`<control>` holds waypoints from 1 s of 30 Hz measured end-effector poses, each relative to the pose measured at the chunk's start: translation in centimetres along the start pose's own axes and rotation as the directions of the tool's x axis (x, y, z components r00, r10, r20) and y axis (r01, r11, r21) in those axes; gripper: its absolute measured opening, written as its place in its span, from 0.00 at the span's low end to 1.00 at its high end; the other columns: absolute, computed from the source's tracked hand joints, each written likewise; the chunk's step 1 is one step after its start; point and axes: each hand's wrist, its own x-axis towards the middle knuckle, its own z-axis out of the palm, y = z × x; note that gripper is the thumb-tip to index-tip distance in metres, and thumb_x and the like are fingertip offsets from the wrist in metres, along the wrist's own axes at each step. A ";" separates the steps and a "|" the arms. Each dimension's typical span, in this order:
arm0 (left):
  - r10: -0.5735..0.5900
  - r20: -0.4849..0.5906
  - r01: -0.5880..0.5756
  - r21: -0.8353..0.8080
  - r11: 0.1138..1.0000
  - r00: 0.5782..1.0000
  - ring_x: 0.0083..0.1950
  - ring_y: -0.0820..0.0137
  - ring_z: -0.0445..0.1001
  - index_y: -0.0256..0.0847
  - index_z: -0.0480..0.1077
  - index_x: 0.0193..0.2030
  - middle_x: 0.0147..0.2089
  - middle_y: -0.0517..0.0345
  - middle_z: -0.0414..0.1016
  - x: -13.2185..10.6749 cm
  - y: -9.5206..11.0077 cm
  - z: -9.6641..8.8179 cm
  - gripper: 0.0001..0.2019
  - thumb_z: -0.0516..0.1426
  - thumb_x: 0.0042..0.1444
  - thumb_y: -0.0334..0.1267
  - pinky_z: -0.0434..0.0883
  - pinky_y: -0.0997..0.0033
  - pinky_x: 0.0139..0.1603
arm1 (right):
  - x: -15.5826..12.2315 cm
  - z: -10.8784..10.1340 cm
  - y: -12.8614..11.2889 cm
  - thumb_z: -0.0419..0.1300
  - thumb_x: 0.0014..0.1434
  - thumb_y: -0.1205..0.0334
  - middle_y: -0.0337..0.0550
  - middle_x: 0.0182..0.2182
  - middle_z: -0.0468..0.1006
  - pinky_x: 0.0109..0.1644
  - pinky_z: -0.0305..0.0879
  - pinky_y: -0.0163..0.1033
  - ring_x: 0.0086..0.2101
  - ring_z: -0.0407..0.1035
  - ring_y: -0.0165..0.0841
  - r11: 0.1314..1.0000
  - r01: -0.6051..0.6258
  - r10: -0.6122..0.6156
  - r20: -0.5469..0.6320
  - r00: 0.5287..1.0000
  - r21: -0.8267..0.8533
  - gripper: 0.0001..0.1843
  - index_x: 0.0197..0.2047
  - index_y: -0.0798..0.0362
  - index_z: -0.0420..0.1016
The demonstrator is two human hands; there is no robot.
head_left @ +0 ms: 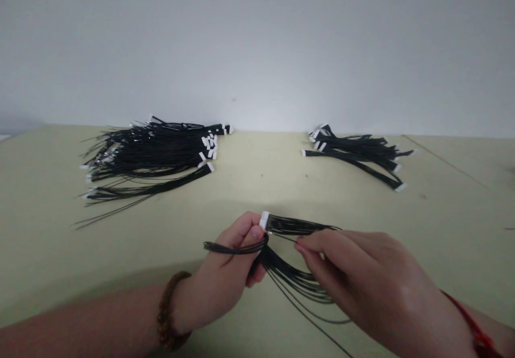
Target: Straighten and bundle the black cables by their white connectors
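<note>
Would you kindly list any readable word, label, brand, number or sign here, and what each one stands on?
There are none that I can read. The wall and table show no lettering; any print on the white connector in the left hand would be too small to read.

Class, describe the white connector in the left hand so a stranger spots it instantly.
Over the pale table, find the left hand with the beaded bracelet. It grips the white connector, black wires running right. Unlike other connectors, lying in the left pile and right pile, this one is held.
</note>
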 end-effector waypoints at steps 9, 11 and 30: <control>0.061 0.012 -0.061 0.008 0.998 0.998 0.17 0.89 0.57 0.40 0.60 0.31 0.17 0.70 0.60 -0.3 -0.3 0.0 0.14 0.47 0.58 0.49 0.54 0.92 0.16 | -0.3 0.4 -0.1 0.52 0.60 0.70 0.34 0.26 0.71 0.27 0.50 0.36 0.23 0.61 0.25 0.998 0.059 -0.059 -0.028 0.998 0.025 0.03 0.36 0.54 0.64; 0.075 0.009 -0.075 0.032 0.997 0.997 0.17 0.89 0.57 0.40 0.59 0.30 0.17 0.71 0.60 -0.4 -0.1 0.0 0.14 0.46 0.58 0.49 0.54 0.92 0.16 | -0.3 0.4 -0.3 0.52 0.59 0.71 0.34 0.25 0.70 0.27 0.50 0.36 0.23 0.60 0.25 0.998 0.060 -0.060 -0.035 0.998 0.023 0.03 0.35 0.54 0.64; 0.096 0.046 -0.101 0.127 0.987 0.994 0.18 0.87 0.56 0.40 0.60 0.30 0.17 0.70 0.59 -0.5 0.4 -0.1 0.15 0.45 0.59 0.48 0.54 0.89 0.18 | -0.4 0.4 -0.8 0.53 0.59 0.71 0.34 0.24 0.70 0.26 0.49 0.38 0.22 0.62 0.26 0.999 0.049 -0.051 -0.081 0.995 -0.024 0.04 0.36 0.54 0.66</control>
